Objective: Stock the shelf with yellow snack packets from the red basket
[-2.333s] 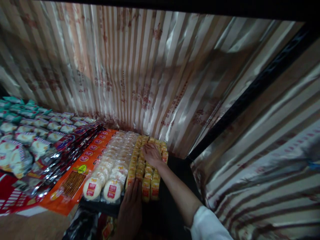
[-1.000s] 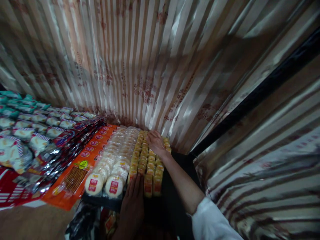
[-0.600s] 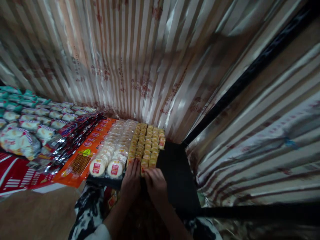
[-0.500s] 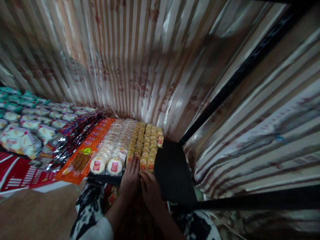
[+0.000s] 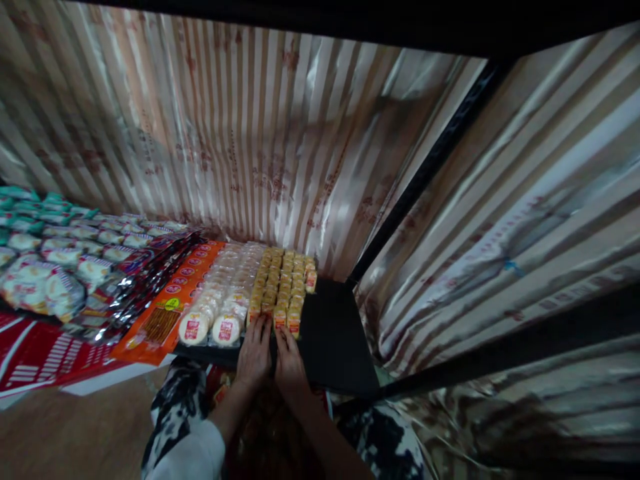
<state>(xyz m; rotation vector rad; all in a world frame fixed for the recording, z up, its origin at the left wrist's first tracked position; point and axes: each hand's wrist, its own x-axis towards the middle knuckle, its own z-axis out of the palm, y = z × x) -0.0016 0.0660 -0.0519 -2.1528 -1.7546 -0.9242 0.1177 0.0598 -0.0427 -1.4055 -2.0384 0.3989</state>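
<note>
Rows of small yellow-wrapped snack packets (image 5: 283, 280) stand on the black shelf board (image 5: 333, 333). At the near end of these rows, my left hand (image 5: 255, 350) rests with its fingers stretched against the left front packets. Beside it, my right hand (image 5: 290, 360) has its fingertips extended to the front packets with red labels. Neither hand is visibly wrapped around a packet. Left of the yellow rows lie two rows of round white crackers in clear wrap (image 5: 226, 328), with red labels on the front ones.
An orange snack bag (image 5: 163, 327) and dark shiny packets (image 5: 133, 293) lie further left, then white-and-green packets (image 5: 65, 250). Striped sheeting (image 5: 270, 133) hangs behind. A black post (image 5: 425, 173) and a lower black bar (image 5: 450, 360) frame the right side.
The view has shifted, and the shelf's upper frame now shows along the top. My right hand's fingers have moved up against the front yellow packets. My left hand stays at the row ends.
</note>
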